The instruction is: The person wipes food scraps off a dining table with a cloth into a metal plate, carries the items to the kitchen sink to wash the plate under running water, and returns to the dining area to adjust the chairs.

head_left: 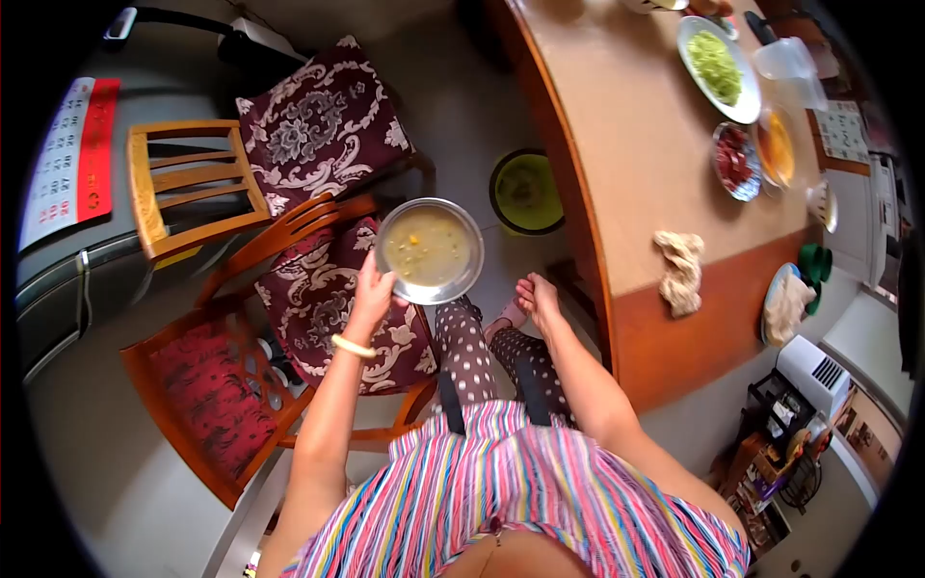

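Note:
My left hand (371, 292) grips the near left rim of a round metal bowl (431, 251). Cloudy liquid with small yellow bits lies in the bowl, which is held level in front of my legs. A pale bangle circles my left wrist. To the right of the bowl, my right hand (539, 294) hangs in the air beside the table edge with its fingers curled in. Nothing shows in that hand, though its palm side is partly hidden.
Cushioned wooden chairs (328, 125) stand on the left. A green bin (527, 191) is on the floor beyond my right hand. The wooden table (636, 173) on the right bears a plate of shredded greens (715, 67), a foil bowl (736, 162) and a crumpled cloth (680, 273).

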Motion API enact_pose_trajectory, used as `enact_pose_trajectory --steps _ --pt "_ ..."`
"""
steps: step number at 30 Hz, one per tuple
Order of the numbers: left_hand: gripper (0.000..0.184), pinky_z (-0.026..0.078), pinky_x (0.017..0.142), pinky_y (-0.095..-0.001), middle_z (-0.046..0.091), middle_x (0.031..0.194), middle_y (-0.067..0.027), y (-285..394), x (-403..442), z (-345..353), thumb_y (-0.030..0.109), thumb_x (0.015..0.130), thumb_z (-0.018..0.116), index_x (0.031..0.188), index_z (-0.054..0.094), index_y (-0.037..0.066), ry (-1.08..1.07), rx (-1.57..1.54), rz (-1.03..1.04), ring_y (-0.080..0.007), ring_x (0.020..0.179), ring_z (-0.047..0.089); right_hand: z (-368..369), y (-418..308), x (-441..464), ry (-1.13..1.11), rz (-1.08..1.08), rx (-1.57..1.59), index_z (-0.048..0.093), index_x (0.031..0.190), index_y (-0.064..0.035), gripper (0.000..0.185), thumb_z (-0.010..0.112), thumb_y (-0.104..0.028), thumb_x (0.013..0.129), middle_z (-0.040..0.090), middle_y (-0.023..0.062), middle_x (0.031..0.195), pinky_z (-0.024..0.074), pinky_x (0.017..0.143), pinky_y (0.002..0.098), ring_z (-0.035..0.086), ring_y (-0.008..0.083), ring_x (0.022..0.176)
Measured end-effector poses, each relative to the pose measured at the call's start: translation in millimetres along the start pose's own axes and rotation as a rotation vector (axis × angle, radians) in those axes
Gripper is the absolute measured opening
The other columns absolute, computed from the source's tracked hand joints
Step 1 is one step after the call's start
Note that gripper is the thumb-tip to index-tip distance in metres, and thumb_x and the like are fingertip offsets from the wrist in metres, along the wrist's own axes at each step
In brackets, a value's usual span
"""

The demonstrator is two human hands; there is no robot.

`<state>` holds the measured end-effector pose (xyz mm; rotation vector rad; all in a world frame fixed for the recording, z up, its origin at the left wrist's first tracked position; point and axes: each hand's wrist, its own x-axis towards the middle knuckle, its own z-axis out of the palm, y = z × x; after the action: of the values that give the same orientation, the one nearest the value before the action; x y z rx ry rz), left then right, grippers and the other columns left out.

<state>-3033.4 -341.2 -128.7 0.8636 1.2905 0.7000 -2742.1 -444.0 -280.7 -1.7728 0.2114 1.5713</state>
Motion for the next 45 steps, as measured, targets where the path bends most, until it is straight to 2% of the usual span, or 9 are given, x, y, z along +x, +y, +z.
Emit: enact_pose_trajectory --steps 5,14,20,24,33,34,35,42,45 --pt "0.040 0.053 0.043 -0.0193 0.058 0.102 -0.0139 -29 -6 -26 -0.001 0.087 0.043 0.127 0.036 -0.002 0.152 -0.015 -0.023 -0.0144 0.064 0.062 11 46 207 0.274 0.204 0.221 0.049 0.116 -0.0049 0.050 0.056 -0.044 0.087 0.059 0.0123 0.095 0.0496 0.056 0.0338 0.060 0.0252 0.081" --pt "0.047 0.054 0.047 -0.0194 0.058 0.101 -0.0112 -88 -24 -40 -0.003 0.087 0.040 0.133 0.031 0.001 0.329 -0.079 -0.094 -0.0117 0.064 0.061 33 49 310 0.216 0.026 0.401 0.054 0.090 -0.0033 0.026 0.060 -0.027 0.084 0.053 0.0056 0.072 0.0382 0.043 0.0297 0.050 0.0183 0.057" --pt "0.050 0.052 0.044 -0.0209 0.059 0.101 -0.0121 -90 -48 -29 -0.002 0.088 0.042 0.136 0.028 0.003 0.282 -0.156 -0.050 -0.0129 0.061 0.061 47 50 224 0.391 -0.050 0.280 0.052 0.098 -0.0014 0.022 0.058 -0.016 0.084 0.056 0.0109 0.086 0.0392 0.042 0.0307 0.052 0.0193 0.061" --pt "0.047 0.053 0.046 -0.0206 0.059 0.103 -0.0105 -64 -78 -15 -0.001 0.088 0.044 0.134 0.032 0.003 0.236 -0.185 0.003 -0.0122 0.065 0.063 31 67 141 0.492 0.004 0.069 0.055 0.084 0.0025 0.018 0.059 -0.014 0.081 0.056 0.0090 0.068 0.0338 0.035 0.0280 0.044 0.0167 0.040" --pt "0.040 0.056 0.048 -0.0210 0.059 0.100 -0.0106 3 -166 2 -0.003 0.087 0.040 0.126 0.036 0.002 0.163 -0.123 0.066 -0.0124 0.066 0.064 -61 113 -55 0.325 -0.075 -0.545 0.061 0.074 0.0071 0.031 0.060 -0.023 0.077 0.059 0.0121 0.062 0.0412 0.039 0.0324 0.055 0.0186 0.045" --pt "0.040 0.056 0.048 -0.0209 0.059 0.100 -0.0107 8 -175 1 -0.003 0.086 0.040 0.126 0.036 0.002 0.142 -0.116 0.067 -0.0125 0.066 0.064 -73 130 -67 0.344 -0.139 -0.629 0.061 0.070 0.0069 0.032 0.060 -0.025 0.077 0.058 0.0113 0.057 0.0413 0.040 0.0353 0.055 0.0198 0.045" --pt "0.040 0.056 0.048 -0.0209 0.059 0.100 -0.0107 12 -185 1 -0.004 0.086 0.039 0.126 0.036 0.002 0.122 -0.110 0.066 -0.0125 0.067 0.064 -84 146 -77 0.348 -0.096 -0.641 0.064 0.087 0.0087 0.043 0.064 -0.033 0.075 0.065 0.0257 0.082 0.0481 0.075 0.0429 0.065 0.0368 0.080" --pt "0.042 0.055 0.046 -0.0194 0.058 0.103 -0.0099 21 -225 2 -0.004 0.084 0.040 0.126 0.038 0.001 -0.056 0.031 0.119 -0.0111 0.066 0.063 -125 225 -163 0.435 -0.159 -0.592 0.065 0.094 0.0037 0.042 0.065 -0.031 0.070 0.064 0.0265 0.093 0.0476 0.081 0.0446 0.062 0.0403 0.090" --pt "0.044 0.054 0.045 -0.0203 0.057 0.103 -0.0100 20 -237 12 -0.003 0.084 0.041 0.128 0.037 0.002 -0.176 0.050 0.109 -0.0133 0.065 0.062 -143 262 -189 0.494 -0.207 -0.629 0.064 0.079 0.0086 0.048 0.060 -0.038 0.069 0.063 0.0295 0.080 0.0490 0.074 0.0465 0.063 0.0418 0.081"
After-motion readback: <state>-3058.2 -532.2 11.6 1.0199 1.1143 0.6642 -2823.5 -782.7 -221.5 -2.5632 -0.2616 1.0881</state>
